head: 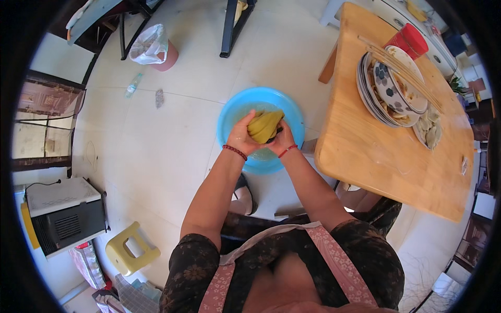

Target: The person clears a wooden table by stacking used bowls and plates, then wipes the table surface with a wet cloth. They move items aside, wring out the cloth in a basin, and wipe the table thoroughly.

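Between my two hands is a rounded, pleated olive-yellow bundle (264, 126) with a dark part at its lower right. Whether it is wet cloth or a pickled leafy vegetable, I cannot tell. My left hand (242, 135), with a dark red bead bracelet above it, grips the left side. On the opposite side my right hand (285, 137) grips it, a red cord at the wrist. Both hands are over a light-blue plastic basin (222, 131) on the floor, which holds cloudy water (263, 155).
On the right, a wooden table (364, 168) bears stacked plates (364, 92), a patterned bowl (391, 88) with chopsticks (411, 76), dumplings (431, 127) and a red canister (409, 41). Leftward are a lined bin (166, 56), a plastic bottle (133, 86) and a yellow stool (117, 250).
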{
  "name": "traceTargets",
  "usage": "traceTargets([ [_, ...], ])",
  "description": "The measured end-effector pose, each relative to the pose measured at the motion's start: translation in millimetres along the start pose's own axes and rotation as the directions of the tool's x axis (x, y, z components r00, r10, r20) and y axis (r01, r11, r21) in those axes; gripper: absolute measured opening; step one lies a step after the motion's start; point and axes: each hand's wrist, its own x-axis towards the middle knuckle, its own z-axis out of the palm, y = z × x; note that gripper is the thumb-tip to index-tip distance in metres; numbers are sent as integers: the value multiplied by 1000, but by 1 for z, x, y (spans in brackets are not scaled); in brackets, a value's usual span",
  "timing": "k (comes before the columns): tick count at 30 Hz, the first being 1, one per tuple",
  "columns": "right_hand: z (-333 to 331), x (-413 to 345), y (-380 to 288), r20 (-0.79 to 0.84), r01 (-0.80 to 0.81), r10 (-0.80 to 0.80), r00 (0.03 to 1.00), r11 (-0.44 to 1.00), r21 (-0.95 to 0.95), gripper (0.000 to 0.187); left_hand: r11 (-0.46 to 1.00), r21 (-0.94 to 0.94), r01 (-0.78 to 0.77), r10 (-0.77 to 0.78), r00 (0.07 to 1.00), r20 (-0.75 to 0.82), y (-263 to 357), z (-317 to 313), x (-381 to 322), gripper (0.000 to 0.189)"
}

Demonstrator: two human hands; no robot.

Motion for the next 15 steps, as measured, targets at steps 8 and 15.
traceTargets([
  [8,63,1,1,234,87,-10,972,944,-318,27,957,248,-150,137,988,71,-8,6,-54,46],
  [15,86,10,-3,217,276,-172,961,547,-790,27,751,630,-198,182,979,91,5,-2,-47,40],
])
